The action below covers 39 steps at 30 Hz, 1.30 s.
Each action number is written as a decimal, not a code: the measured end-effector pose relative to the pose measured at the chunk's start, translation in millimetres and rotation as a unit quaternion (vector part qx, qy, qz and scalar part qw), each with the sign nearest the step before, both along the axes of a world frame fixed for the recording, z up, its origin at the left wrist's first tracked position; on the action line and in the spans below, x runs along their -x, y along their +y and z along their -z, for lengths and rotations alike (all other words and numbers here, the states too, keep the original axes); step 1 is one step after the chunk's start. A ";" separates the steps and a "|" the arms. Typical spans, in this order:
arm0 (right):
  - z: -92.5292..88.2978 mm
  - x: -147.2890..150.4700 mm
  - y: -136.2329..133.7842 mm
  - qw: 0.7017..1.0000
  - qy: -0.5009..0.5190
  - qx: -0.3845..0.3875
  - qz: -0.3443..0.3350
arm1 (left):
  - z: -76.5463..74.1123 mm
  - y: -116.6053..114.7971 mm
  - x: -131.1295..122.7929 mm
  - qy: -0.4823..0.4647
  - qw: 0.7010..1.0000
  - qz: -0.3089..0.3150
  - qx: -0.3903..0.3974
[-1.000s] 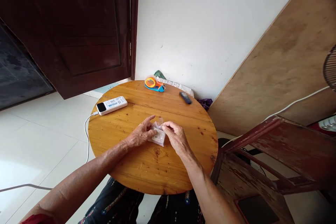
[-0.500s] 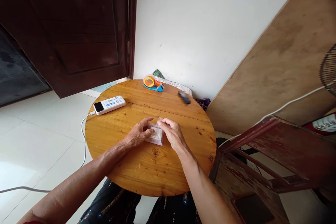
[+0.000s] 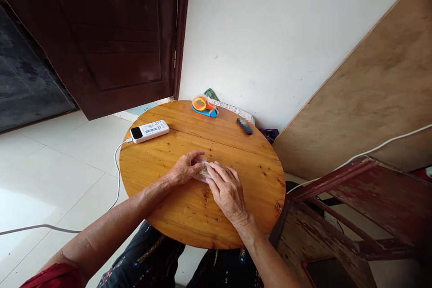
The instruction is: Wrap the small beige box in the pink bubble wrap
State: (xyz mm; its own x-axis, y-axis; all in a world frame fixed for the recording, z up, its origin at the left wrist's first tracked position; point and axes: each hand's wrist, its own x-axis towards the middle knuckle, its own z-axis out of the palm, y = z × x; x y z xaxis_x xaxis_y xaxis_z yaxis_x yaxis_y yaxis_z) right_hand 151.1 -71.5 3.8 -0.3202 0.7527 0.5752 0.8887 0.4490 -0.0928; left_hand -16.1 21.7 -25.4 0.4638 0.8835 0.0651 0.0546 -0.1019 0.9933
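Note:
A small flat packet (image 3: 203,174) in translucent plastic wrapping lies on the round wooden table (image 3: 162,157), largely covered by my fingers. From the left, my left hand (image 3: 186,168) grips it, the thumb across its top and the fingers along its far side. My right hand (image 3: 228,189) lies palm down over its right part, with the fingers bent together on the wrapping and the thumb at the near edge. What is inside the wrapping is barely visible now.
A white power bank (image 3: 150,131) with a plugged-in cable (image 3: 118,162) sits at the table's left edge. An orange and blue tape dispenser (image 3: 204,106) and a blurred dark object (image 3: 244,126) stand toward the back. A worn wooden chair (image 3: 364,202) is to the right.
My right hand has turned palm down and come over the packet's right part, folding the wrapping and hiding the pale printed face seen before. My left hand keeps its hold. The view has shifted slightly.

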 end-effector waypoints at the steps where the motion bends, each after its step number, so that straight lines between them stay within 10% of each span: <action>1: 1.6 0.4 -0.1 1.000 -0.015 -0.012 0.008 | -0.6 -0.3 0.7 -0.003 1.000 -0.003 0.003; 14: 4.0 4.5 3.7 0.999 -0.021 -0.024 0.027 | -16.4 -18.7 14.0 0.083 0.960 -0.017 -0.267; 30: 0.1 29.3 -12.2 0.991 -0.099 -0.028 0.084 | -8.0 -20.3 12.2 0.132 0.939 -0.045 -0.313; 39: -10.1 23.4 -35.4 0.990 0.072 -0.046 0.111 | -9.7 -20.1 10.1 0.147 0.934 -0.049 -0.323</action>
State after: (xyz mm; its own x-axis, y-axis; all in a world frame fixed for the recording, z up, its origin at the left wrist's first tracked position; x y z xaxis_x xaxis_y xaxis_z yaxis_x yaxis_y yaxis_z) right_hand 127.7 -106.9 14.0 -0.0626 0.7371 0.6729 0.9468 0.2570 -0.1936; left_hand -26.2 1.6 -15.6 0.4651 0.7434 0.4807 0.3559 -0.6542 0.6674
